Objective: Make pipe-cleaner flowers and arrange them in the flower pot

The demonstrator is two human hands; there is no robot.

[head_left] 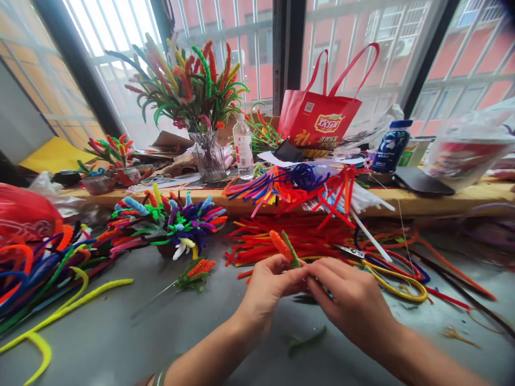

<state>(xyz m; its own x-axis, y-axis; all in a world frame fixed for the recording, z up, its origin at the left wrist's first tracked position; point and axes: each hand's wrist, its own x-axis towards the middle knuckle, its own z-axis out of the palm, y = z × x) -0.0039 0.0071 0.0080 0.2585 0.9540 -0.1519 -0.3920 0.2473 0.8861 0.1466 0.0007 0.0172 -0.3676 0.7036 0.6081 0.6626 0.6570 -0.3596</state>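
Between my two hands stands a pipe-cleaner flower, a fuzzy orange spike (280, 244) with a green leaf (290, 247) beside it. My left hand (266, 281) pinches it at the base between thumb and fingers. Right against those fingertips, my right hand (346, 292) is closed on the lower end, where the stem is mostly hidden. A similar orange and green flower (201, 267) on a thin wire lies on the grey table to the left. Below my hands lies a loose green pipe-cleaner piece (308, 342).
Red pipe cleaners (257, 241) lie behind my hands, with scissors (351, 251) at their right. Bunches of colourful stems (173, 220) stand to the left. A wooden ledge (475, 198) carries a vase (209, 158), bottle (243, 147), red bag (322, 118) and phone (424, 180). Small golden scissors (458, 335) lie right.
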